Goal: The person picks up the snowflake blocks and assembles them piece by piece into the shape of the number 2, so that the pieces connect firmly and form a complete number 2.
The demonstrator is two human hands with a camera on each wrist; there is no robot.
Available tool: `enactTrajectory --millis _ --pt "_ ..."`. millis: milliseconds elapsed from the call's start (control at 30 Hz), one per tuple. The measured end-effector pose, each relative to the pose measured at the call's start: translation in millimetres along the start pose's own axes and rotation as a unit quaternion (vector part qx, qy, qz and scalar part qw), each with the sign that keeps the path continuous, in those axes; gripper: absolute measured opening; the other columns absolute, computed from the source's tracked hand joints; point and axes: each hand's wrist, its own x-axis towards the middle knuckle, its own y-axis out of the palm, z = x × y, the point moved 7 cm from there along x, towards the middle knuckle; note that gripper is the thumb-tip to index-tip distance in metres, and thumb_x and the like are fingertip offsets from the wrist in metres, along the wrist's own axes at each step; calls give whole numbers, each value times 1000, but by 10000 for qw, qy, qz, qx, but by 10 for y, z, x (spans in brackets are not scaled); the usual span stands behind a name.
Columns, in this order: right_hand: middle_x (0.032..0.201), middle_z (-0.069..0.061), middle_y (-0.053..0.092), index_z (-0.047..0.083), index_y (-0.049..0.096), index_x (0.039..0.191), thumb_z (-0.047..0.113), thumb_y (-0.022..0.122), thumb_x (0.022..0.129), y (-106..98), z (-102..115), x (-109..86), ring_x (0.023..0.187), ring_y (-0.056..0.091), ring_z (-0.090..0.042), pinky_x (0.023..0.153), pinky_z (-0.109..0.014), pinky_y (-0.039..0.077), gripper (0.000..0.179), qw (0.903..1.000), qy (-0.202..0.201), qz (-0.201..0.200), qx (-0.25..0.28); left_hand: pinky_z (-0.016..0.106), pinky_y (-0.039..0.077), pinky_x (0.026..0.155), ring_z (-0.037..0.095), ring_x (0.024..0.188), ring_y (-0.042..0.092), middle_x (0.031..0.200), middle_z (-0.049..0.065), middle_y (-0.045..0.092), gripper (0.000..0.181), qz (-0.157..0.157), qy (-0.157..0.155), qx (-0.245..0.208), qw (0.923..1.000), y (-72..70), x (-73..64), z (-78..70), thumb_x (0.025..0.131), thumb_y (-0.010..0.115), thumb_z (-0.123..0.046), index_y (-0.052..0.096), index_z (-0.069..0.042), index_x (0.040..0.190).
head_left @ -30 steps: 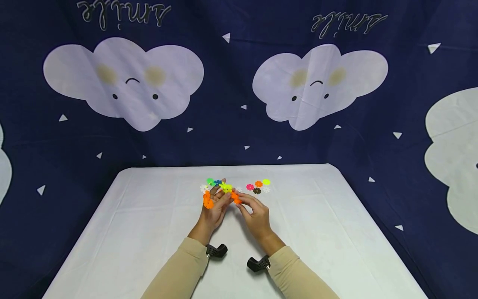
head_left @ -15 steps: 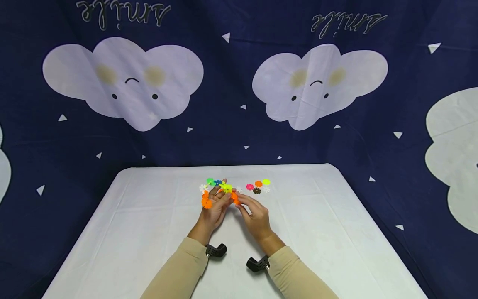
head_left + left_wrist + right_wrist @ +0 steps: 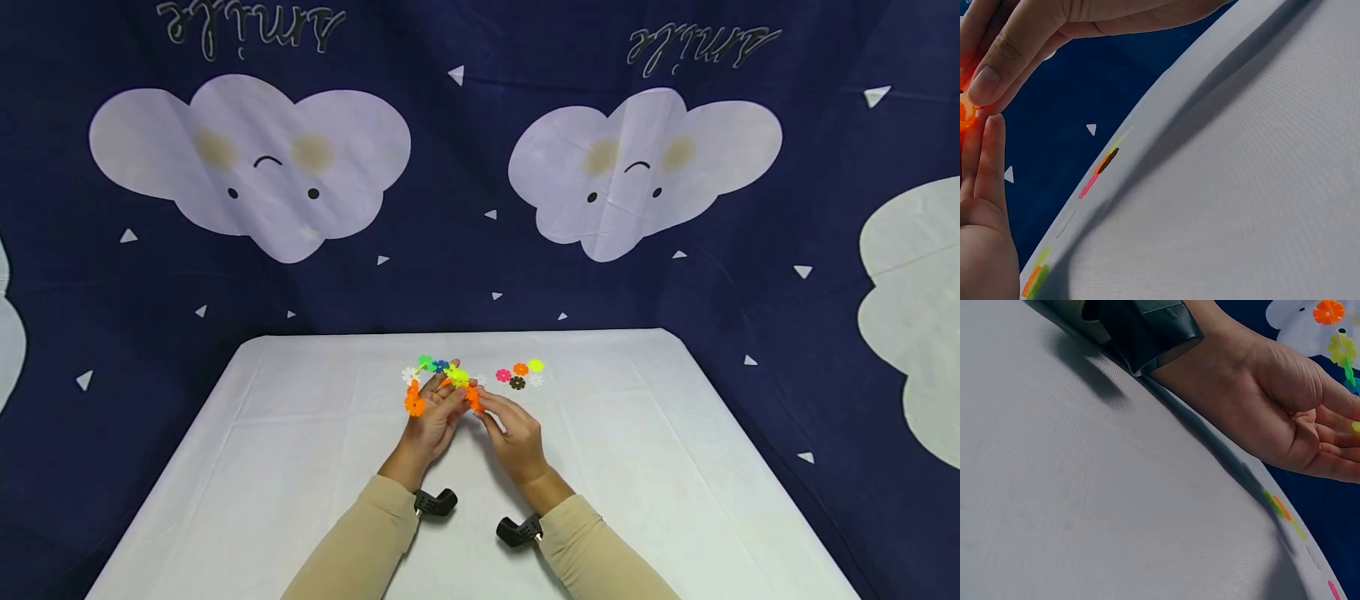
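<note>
Thumb and fingers of the left hand (image 3: 430,427) hold a multicoloured chain of flower-shaped plastic discs (image 3: 458,378), while the right hand (image 3: 517,433) pinches an orange flower-shaped disc (image 3: 473,397).

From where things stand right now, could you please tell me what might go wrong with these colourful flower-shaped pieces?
The orange pieces in the right hand might slip, since they are small and held in a pinch. The orange end of the chain, out beside the left hand, looks unsupported and could swing or catch. The loose pink piece lies toward the far side of the table, so a reach might nudge it.
</note>
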Motion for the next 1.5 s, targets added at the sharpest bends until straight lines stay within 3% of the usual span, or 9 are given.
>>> enactTrajectory --millis 267,567,833,1000,1133,1267,1367,1500 --pt "110 -21 75 -9 76 106 -9 85 79 8 58 -4 97 75 -34 88 -38 60 28 9988 -375 18 -300 32 58 94 24 111 70 125 21 68 59 93 -32 -106 9999 20 -21 -15 103 52 17 34 8 158" --pt "109 -19 76 -7 76 107 -11 86 72 10 57 -16 94 74 -34 87 -41 60 36 9988 -392 -74 -293 35 53 102 25 115 69 123 15 69 62 288 -8 118 9995 28 -44 -13 105 48 15 22 10 162" --pt "108 -20 75 -7 75 106 -12 89 69 -10 28 -18 93 74 -35 88 -39 60 40 9992 -269 -236 -160 35 51 104 26 119 68 126 14 70 31 379 -75 239 9990 71 -64 8 108 48 9 54 8 139" --pt "108 -19 75 -7 74 109 -10 89 73 -7 -7 -28 94 73 -34 90 -39 60 39 9995 -206 -130 -185 36 52 103 26 117 69 125 13 72 32 452 -43 219 9987 98 -58 -10 108 46 10 62 0 134" --pt "110 -19 73 -8 72 113 -7 92 72 -20 -61 -27 93 73 -34 89 -36 60 45 10000 -60 33 -62 33 54 101 24 114 69 123 13 72 32 437 -13 206 9988 87 -41 -12 108 47 10 63 1 135" --pt "111 -22 71 -10 70 115 -9 97 62 -101 -182 -21 90 72 -35 85 -36 61 60 9996 225 50 177 34 55 100 25 112 69 125 18 69 30 400 27 150 9991 74 -36 -10 108 49 8 59 5 136" --pt "112 -25 69 -9 69 117 -10 100 56 -197 -307 -21 90 69 -38 84 -37 60 68 9980 499 16 390 35 55 100 26 111 70 127 22 67 30 399 56 143 9991 69 -32 -12 108 49 7 61 2 135" --pt "116 -24 67 -7 68 121 -10 98 62 -320 -501 -49 94 66 -39 88 -34 58 66 9938 1003 119 461 37 54 101 26 111 70 131 27 64 32 287 29 234 9993 51 -25 -16 109 51 6 61 2 138"
